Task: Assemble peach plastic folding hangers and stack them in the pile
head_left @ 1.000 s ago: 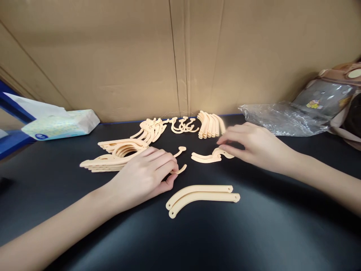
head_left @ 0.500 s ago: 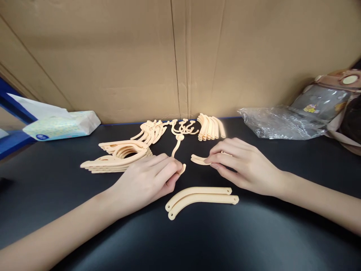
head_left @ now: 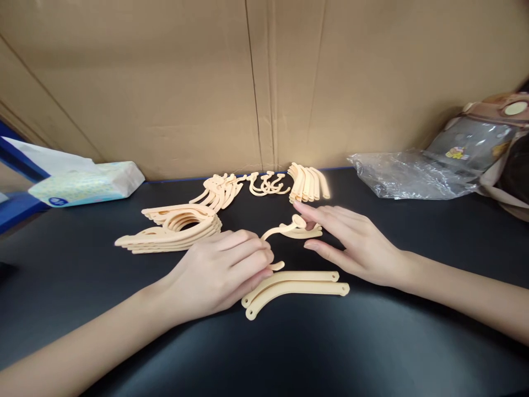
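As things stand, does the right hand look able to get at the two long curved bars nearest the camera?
Likely yes: nothing covers the right ends of the two long curved bars, and the right hand is open just beyond them. The left hand crowds only their left part.

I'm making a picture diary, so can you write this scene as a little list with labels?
Left hand: holding a curved hook piece
Right hand: open, fingers by the hook piece's round end; touching unclear
Front: two long curved strips, side by side
Left side: stacked cream pieces, tissue pack
Far right: clear plastic bag
Table: black
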Tool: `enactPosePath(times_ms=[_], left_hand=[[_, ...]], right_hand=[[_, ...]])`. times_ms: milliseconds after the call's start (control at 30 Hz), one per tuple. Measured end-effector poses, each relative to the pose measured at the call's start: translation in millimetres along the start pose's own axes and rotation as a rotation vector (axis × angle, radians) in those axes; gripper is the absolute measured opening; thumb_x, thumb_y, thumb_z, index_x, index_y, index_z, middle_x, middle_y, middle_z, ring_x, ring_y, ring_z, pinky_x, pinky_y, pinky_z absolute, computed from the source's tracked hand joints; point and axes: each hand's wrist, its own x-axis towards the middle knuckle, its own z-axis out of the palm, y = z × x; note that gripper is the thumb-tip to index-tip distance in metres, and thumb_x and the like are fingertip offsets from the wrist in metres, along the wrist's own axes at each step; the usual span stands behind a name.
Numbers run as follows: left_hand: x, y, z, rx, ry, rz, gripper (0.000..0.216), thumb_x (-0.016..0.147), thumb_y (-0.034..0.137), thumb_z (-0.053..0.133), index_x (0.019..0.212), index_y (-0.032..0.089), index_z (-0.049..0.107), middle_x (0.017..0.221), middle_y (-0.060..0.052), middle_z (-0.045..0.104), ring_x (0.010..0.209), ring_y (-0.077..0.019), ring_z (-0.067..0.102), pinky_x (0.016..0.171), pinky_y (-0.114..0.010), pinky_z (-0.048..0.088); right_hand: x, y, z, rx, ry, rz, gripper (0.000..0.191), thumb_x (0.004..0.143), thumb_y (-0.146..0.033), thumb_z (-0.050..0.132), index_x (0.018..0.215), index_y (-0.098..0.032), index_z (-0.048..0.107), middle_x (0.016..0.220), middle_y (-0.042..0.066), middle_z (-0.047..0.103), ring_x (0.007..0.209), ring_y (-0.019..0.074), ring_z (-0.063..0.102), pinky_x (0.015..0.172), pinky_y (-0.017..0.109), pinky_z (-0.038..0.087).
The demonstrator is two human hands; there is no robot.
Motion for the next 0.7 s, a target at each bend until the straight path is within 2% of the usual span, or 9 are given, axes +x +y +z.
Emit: enactPosePath(times_ms=[133, 300, 467, 567, 700], left_hand=[[1.2, -0.7, 1.1, -0.033, 0.001, 0.003, 0.007, 0.096, 0.018, 0.05, 0.094, 0.015, 0.056, 0.093, -0.005, 0.067, 0.084, -0.0169, 0.06, 0.071, -0.028, 0.045], [1.1, 1.1, -0.1, -0.082, -0.001, 0.0, 0.006, 0.095, 0.015, 0.049, 0.094, 0.015, 0.054, 0.096, -0.005, 0.068, 0.087, -0.0171, 0.061, 0.073, -0.028, 0.045], [0.4, 2.3, -1.5, -0.092, -0.009, -0.008, 0.006, 0.096, 0.014, 0.047, 0.096, 0.015, 0.053, 0.102, -0.006, 0.068, 0.094, -0.0174, 0.06, 0.078, -0.026, 0.046], [-0.5, 1.2, -0.8, -0.068, -0.008, -0.051, 0.007, 0.096, 0.013, 0.044, 0.098, 0.015, 0.051, 0.104, -0.006, 0.067, 0.09, -0.0156, 0.06, 0.071, -0.024, 0.046], [-1.5, 1.9, 0.3, -0.024, -0.006, -0.071, 0.007, 0.097, 0.019, 0.044, 0.093, 0.017, 0.05, 0.089, -0.003, 0.064, 0.073, -0.0142, 0.056, 0.059, -0.025, 0.04]], right_hand=[[0.0, -1.2, -0.9, 0.043, 0.0, -0.03, 0.038, 0.096, -0.019, 0.048, 0.134, -0.012, 0.047, 0.101, 0.008, 0.065, 0.093, 0.0163, 0.06, 0.085, 0.029, 0.05], [1.2, -1.4, -3.0, 0.138, -0.082, 0.027, 0.03, 0.098, -0.02, 0.045, 0.127, -0.018, 0.055, 0.11, 0.007, 0.062, 0.095, 0.0135, 0.061, 0.082, 0.026, 0.051], [1.7, -1.5, -3.0, 0.166, -0.092, 0.017, 0.029, 0.098, -0.019, 0.045, 0.125, -0.018, 0.057, 0.106, 0.006, 0.062, 0.088, 0.0113, 0.062, 0.078, 0.024, 0.051], [0.7, -0.6, -1.7, 0.192, -0.059, 0.015, 0.031, 0.098, -0.019, 0.046, 0.127, -0.019, 0.056, 0.1, 0.004, 0.062, 0.083, 0.0088, 0.063, 0.076, 0.021, 0.051], [-0.1, -0.5, -0.9, 0.192, -0.046, -0.004, 0.033, 0.098, -0.018, 0.047, 0.13, -0.023, 0.056, 0.098, 0.003, 0.061, 0.08, 0.007, 0.063, 0.072, 0.019, 0.051]])
